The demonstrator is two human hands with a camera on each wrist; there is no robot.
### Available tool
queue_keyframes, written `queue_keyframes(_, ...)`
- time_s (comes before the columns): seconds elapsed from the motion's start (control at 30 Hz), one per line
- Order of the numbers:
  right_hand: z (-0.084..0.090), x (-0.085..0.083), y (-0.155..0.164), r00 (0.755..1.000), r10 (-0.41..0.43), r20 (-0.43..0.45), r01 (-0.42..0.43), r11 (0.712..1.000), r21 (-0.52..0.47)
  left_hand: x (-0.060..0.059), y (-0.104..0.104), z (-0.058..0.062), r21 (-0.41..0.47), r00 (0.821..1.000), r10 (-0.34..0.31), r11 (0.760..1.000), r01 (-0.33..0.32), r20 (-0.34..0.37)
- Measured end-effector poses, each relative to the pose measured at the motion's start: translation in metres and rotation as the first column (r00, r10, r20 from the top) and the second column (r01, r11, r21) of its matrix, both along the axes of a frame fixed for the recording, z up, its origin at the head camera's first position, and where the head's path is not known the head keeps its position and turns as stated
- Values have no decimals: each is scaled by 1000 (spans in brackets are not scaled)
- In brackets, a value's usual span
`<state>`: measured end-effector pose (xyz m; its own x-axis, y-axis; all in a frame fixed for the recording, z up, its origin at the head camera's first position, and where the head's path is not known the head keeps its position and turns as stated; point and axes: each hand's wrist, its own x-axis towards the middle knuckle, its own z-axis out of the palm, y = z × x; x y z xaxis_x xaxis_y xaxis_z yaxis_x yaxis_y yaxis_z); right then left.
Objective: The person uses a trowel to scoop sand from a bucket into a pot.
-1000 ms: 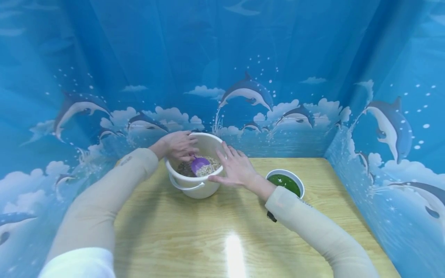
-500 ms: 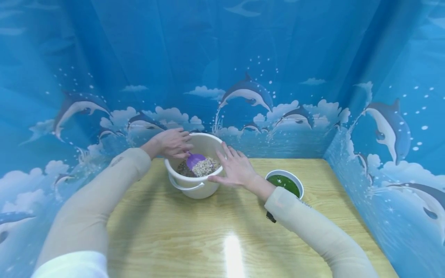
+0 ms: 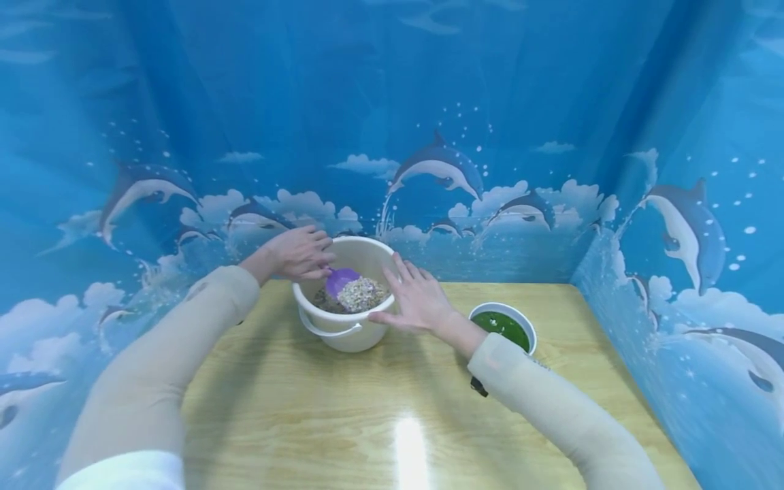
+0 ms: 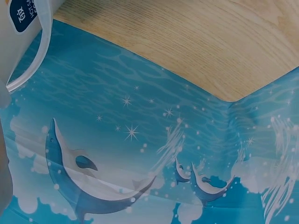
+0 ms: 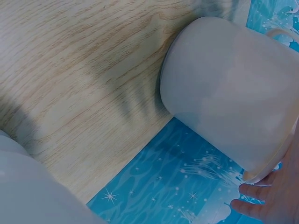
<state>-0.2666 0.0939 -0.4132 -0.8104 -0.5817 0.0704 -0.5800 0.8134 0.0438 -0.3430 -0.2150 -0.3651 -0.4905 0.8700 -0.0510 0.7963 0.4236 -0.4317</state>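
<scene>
A white bucket (image 3: 352, 333) with a swing handle (image 3: 331, 332) stands on the table and holds grey-brown gravel-like grains. My left hand (image 3: 300, 252), over the bucket's left rim, grips a purple scoop (image 3: 340, 280). Pale grains (image 3: 361, 295) lie heaped at the scoop's front, inside the bucket. The scoop's handle is mostly hidden by my fingers. My right hand (image 3: 419, 296) rests against the right rim with fingers fairly straight and the thumb towards the front. In the right wrist view its fingertips (image 5: 254, 192) lie at the rim of the tilted-looking bucket (image 5: 224, 88).
A white bowl (image 3: 531, 325) with green contents and small white bits stands to the right, partly behind my right forearm. Blue dolphin-printed curtains (image 3: 343, 136) border the wooden table (image 3: 343, 401) at the back and sides.
My left hand has moved a little to the left and up, drawing the scoop with it. More pale grains show in the scoop's front. My right hand stays at the rim.
</scene>
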Motion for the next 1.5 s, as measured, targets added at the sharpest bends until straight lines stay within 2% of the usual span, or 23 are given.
queue_keyframes(0.23, -4, 2, 2, 1000, 4, -2, -4, 1000, -12, 2, -1, -4, 7, 999, 40, 999, -40, -6)
queue_keyframes(0.6, -3, 2, 3, 1000, -10, 6, 10, 1000, -27, 6, -2, -3, 16, 994, 107, 994, -108, 32)
queue_keyframes(0.83, -4, 1, 4, 1000, -5, 11, 6, 1000, -31, 10, -4, -4, 33, 992, 116, 993, -118, 43)
queue_keyframes(1.07, -2, -2, 3, 999, 13, -40, -12, 999, 39, 14, -6, -1, 37, 989, 137, 990, -139, 50)
queue_keyframes(1.2, -1, -2, 3, 999, 11, -33, -10, 999, 51, 16, -5, 0, 34, 989, 137, 990, -139, 60)
queue_keyframes(1.5, 0, -3, 12, 1000, 13, -21, -12, 999, 46, 14, -2, 2, 48, 991, 120, 991, -123, 55)
